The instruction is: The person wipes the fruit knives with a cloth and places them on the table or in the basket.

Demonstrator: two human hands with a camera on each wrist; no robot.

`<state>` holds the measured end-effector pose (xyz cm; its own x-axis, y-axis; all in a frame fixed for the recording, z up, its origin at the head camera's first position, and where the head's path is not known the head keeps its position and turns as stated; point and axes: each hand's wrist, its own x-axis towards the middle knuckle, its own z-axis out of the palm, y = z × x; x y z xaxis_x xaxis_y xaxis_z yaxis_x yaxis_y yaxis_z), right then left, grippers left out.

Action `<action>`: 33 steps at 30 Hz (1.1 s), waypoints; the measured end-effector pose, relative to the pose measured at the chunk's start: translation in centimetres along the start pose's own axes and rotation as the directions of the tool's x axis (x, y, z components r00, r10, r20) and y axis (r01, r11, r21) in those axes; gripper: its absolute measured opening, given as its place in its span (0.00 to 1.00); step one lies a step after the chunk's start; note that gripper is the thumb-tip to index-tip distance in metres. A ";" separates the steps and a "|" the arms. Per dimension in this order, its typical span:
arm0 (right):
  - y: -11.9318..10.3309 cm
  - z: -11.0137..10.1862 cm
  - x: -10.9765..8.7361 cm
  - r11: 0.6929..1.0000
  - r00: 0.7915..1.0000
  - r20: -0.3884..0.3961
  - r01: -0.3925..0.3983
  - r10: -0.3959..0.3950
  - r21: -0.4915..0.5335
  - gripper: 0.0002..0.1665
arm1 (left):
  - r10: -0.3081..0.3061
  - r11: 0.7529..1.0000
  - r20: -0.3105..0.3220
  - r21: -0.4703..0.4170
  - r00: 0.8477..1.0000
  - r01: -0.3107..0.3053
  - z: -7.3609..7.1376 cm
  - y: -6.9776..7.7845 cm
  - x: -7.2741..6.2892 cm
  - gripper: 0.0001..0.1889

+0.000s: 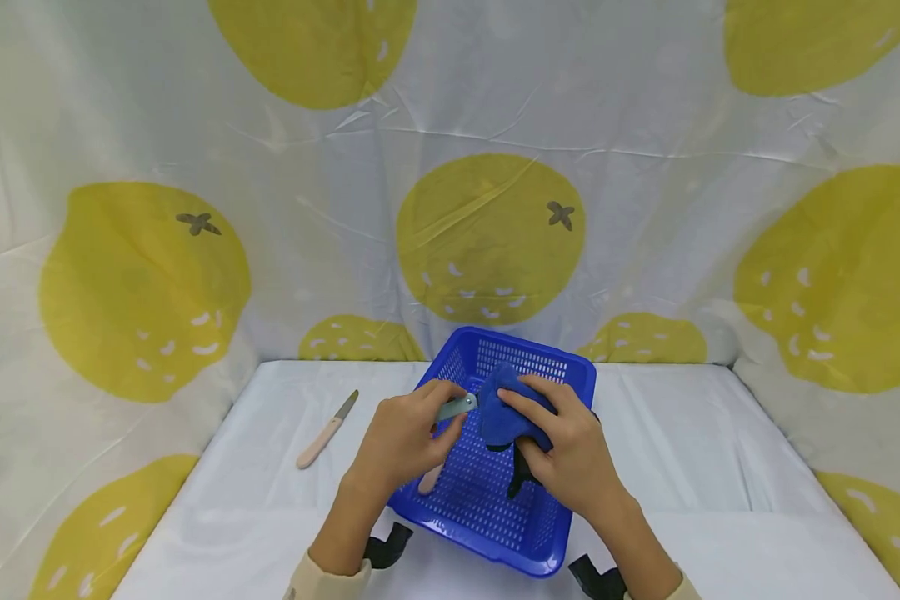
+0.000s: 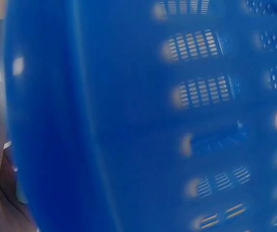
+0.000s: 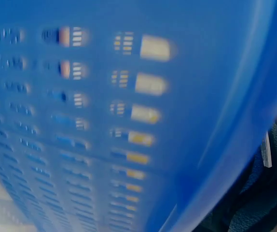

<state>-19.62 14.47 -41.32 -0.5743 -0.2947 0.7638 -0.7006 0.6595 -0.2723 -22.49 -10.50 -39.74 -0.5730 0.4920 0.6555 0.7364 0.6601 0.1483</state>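
Observation:
Over the blue plastic basket (image 1: 487, 550), my left hand (image 1: 408, 433) pinches a pale grey-green utensil (image 1: 456, 407) between thumb and fingers. Its kind cannot be made out, since one end runs to the cloth. My right hand (image 1: 570, 442) grips a bunched blue cloth (image 1: 502, 417) against the utensil's far end. A white tag (image 3: 267, 151) shows on the cloth in the right wrist view. Below the right hand, a black object (image 1: 521, 475) appears within the basket's outline. Inside the basket lies a pale pink handle (image 1: 431, 479), partly hidden by the left hand.
A small knife (image 1: 328, 429) with a pale pink handle lies on the white-covered table (image 1: 675, 450), left of the basket. Behind the table hangs a lemon-print curtain (image 1: 645, 250). Basket walls fill most of both wrist views.

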 end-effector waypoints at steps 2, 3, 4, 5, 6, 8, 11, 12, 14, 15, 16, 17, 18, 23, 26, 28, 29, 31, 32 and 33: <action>-0.3 0.1 0.0 1.000 1.000 0.004 0.010 -0.010 0.004 0.33 | 0.012 1.000 -0.006 -0.003 1.000 -0.012 0.1 0.3 0.0 0.13; -0.4 0.2 0.0 1.000 1.000 0.007 0.013 -0.013 0.005 0.33 | 0.014 1.000 -0.007 -0.002 1.000 -0.014 0.2 0.4 0.0 0.13; -0.5 0.2 0.0 1.000 1.000 0.011 0.016 -0.016 0.009 0.33 | 0.013 1.000 -0.007 -0.005 1.000 -0.013 0.3 0.4 0.0 0.13; -0.5 0.3 0.0 1.000 1.000 0.015 0.018 -0.018 0.014 0.33 | 0.011 1.000 -0.007 -0.005 1.000 -0.011 0.4 0.4 -0.1 0.14; -0.6 0.4 0.0 1.000 1.000 0.019 0.021 -0.021 0.015 0.33 | 0.009 1.000 -0.007 -0.003 1.000 -0.009 0.5 0.4 -0.2 0.14; -0.6 0.6 -0.1 0.999 0.999 0.027 0.029 -0.030 0.017 0.33 | 0.005 1.000 -0.013 0.007 1.000 -0.005 0.6 0.4 -0.2 0.16; -0.6 0.8 0.0 0.999 0.998 0.040 0.044 -0.044 0.009 0.34 | 0.008 1.000 -0.034 0.018 0.999 -0.007 0.7 0.3 -0.3 0.17; -0.6 0.9 0.0 0.999 0.998 0.045 0.046 -0.046 0.004 0.34 | 0.009 1.000 -0.041 0.017 0.999 -0.008 0.8 0.3 -0.3 0.18; -0.6 1.0 0.0 0.999 0.997 0.050 0.052 -0.051 -0.002 0.35 | 0.008 1.000 -0.055 0.007 0.998 -0.007 0.9 0.3 -0.3 0.18; -0.6 1.0 0.0 0.999 0.997 0.053 0.051 -0.050 -0.005 0.35 | 0.004 1.000 -0.060 -0.006 0.998 -0.005 1.0 0.3 -0.3 0.18; -0.6 1.0 -0.1 0.999 0.997 0.056 0.049 -0.049 -0.007 0.35 | 0.002 1.000 -0.064 -0.019 0.998 -0.003 1.1 0.3 -0.3 0.18; -0.6 1.1 -0.1 0.999 0.997 0.055 0.049 -0.049 -0.007 0.35 | -0.003 0.999 -0.066 -0.033 0.998 0.001 1.2 0.3 -0.4 0.18; -0.5 1.1 -0.1 0.999 0.997 0.056 0.046 -0.046 -0.010 0.35 | -0.006 0.999 -0.068 -0.047 0.998 0.003 1.3 0.3 -0.4 0.18; -0.3 1.1 -0.2 0.999 0.999 0.048 0.027 -0.026 -0.023 0.34 | -0.010 0.996 -0.082 -0.089 0.997 0.003 1.7 0.2 -0.5 0.16; -0.1 1.2 -0.2 0.999 0.999 0.037 0.022 -0.021 -0.028 0.35 | -0.005 0.995 -0.085 -0.100 0.996 -0.003 1.8 0.1 -0.5 0.16; 0.0 1.1 -0.2 0.999 0.999 0.030 0.020 -0.019 -0.035 0.35 | -0.003 0.994 -0.084 -0.108 0.996 -0.006 1.9 0.0 -0.4 0.16; 0.0 1.1 -0.2 0.999 0.999 0.029 0.019 -0.018 -0.038 0.35 | -0.002 0.994 -0.084 -0.111 0.996 -0.007 1.9 -0.1 -0.5 0.16; 0.2 1.1 -0.2 0.999 1.000 0.024 0.017 -0.015 -0.049 0.34 | -0.001 0.993 -0.085 -0.116 0.996 -0.009 2.0 -0.2 -0.5 0.15; 0.2 1.0 -0.2 0.998 1.000 0.022 0.015 -0.014 -0.053 0.34 | 0.001 0.993 -0.086 -0.118 0.996 -0.012 2.0 -0.2 -0.5 0.15; 0.3 1.0 -0.2 0.998 1.000 0.020 0.014 -0.013 -0.055 0.33 | 0.003 0.993 -0.087 -0.118 0.996 -0.013 2.0 -0.3 -0.5 0.15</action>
<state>-20.11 14.05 -42.14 -0.5737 -0.3165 0.7555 -0.6838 0.6928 -0.2291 -23.12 -9.81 -41.57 -0.5371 0.4427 0.7181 0.7813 0.5819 0.2257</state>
